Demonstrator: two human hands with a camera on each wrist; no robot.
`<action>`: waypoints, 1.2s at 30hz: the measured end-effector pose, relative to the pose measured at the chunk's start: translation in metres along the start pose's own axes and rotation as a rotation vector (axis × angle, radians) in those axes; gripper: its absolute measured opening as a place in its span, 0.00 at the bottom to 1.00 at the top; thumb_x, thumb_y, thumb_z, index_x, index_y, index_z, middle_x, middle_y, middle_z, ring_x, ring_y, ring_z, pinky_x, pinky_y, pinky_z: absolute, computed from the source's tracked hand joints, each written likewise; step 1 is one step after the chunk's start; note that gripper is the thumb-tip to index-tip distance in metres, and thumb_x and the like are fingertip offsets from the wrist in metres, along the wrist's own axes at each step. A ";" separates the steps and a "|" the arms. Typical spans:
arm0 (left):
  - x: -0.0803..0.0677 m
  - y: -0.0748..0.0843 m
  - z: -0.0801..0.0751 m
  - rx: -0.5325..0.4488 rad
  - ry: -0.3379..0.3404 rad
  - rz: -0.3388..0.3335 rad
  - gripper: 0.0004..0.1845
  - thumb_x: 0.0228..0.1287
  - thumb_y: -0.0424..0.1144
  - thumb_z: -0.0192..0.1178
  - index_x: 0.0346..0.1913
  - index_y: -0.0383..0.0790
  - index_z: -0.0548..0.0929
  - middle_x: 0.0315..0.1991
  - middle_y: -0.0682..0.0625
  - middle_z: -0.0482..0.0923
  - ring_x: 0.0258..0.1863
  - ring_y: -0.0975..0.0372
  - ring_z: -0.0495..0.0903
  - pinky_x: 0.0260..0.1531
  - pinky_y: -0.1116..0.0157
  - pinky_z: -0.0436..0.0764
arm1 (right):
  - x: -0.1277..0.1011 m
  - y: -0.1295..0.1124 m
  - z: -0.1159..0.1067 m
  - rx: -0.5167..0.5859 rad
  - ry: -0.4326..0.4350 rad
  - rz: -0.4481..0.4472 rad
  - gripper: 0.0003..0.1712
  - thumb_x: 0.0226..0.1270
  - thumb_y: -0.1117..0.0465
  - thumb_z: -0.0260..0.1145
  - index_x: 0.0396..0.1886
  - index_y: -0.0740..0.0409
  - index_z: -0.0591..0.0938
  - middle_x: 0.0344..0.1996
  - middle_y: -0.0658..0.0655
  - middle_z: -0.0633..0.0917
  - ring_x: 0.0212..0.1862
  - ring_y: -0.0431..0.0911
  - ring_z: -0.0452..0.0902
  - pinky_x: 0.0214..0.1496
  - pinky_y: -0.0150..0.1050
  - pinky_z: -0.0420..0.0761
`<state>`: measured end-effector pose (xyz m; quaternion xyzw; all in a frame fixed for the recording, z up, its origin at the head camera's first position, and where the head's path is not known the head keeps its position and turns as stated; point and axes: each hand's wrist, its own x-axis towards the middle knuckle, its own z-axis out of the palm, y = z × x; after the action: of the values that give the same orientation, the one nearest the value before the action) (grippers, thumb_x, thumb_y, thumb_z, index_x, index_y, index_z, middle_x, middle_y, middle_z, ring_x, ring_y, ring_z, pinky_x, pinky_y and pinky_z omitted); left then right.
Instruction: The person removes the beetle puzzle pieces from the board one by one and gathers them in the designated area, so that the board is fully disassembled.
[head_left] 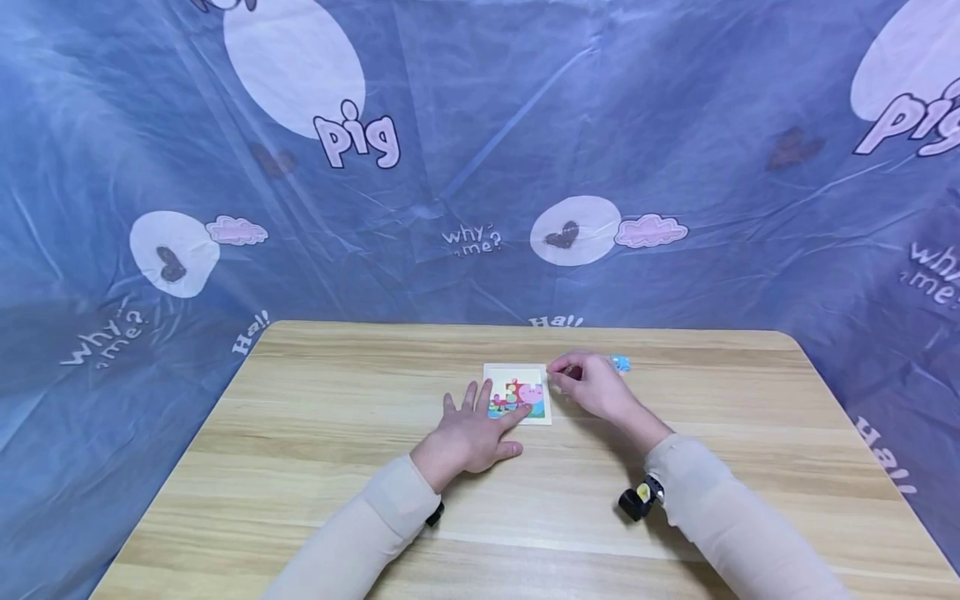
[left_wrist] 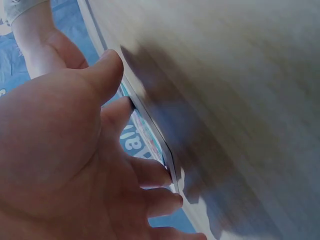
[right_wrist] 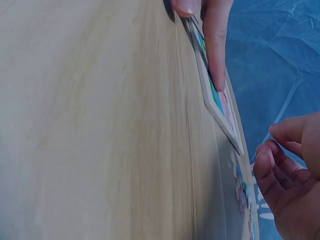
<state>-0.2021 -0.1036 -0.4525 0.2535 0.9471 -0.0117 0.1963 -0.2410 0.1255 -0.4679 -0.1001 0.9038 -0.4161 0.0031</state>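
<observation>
A white-framed jigsaw puzzle (head_left: 548,400), partly filled with a cartoon pig picture, lies flat on the table. My left hand (head_left: 471,433) spreads over its left and lower edge, the index fingertip on the picture near the lower right. Seen from the left wrist, the fingers of that hand (left_wrist: 75,140) reach along the puzzle's rim. My right hand (head_left: 596,387) hovers at the puzzle's upper right corner, thumb and index finger bent toward each other. The right wrist view shows no piece in the gap between these fingers (right_wrist: 263,162). Loose puzzle pieces (right_wrist: 241,187) lie below that hand.
A blue puzzle piece (head_left: 620,362) lies on the wooden table (head_left: 337,375) just beyond the right hand. A blue printed cloth (head_left: 465,167) hangs behind and beside the table. Each wrist wears a small black camera, the right one (head_left: 637,500) hanging below the sleeve.
</observation>
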 end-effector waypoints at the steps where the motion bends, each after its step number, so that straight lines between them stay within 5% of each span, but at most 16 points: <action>1: 0.000 0.000 0.000 0.002 -0.005 0.001 0.33 0.65 0.69 0.42 0.71 0.79 0.47 0.76 0.38 0.40 0.74 0.42 0.42 0.63 0.33 0.50 | 0.001 -0.001 0.001 0.005 -0.003 -0.001 0.08 0.64 0.62 0.65 0.42 0.58 0.85 0.32 0.53 0.83 0.27 0.42 0.77 0.26 0.35 0.78; 36: 0.003 -0.001 0.002 0.087 -0.022 -0.014 0.34 0.63 0.71 0.40 0.71 0.81 0.42 0.76 0.39 0.39 0.74 0.42 0.44 0.60 0.33 0.55 | 0.026 -0.015 0.035 0.026 -0.126 -0.045 0.09 0.64 0.65 0.64 0.42 0.60 0.85 0.35 0.53 0.83 0.33 0.43 0.78 0.37 0.36 0.78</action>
<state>-0.2043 -0.1028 -0.4560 0.2551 0.9452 -0.0571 0.1955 -0.2611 0.0850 -0.4778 -0.1464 0.8939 -0.4206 0.0518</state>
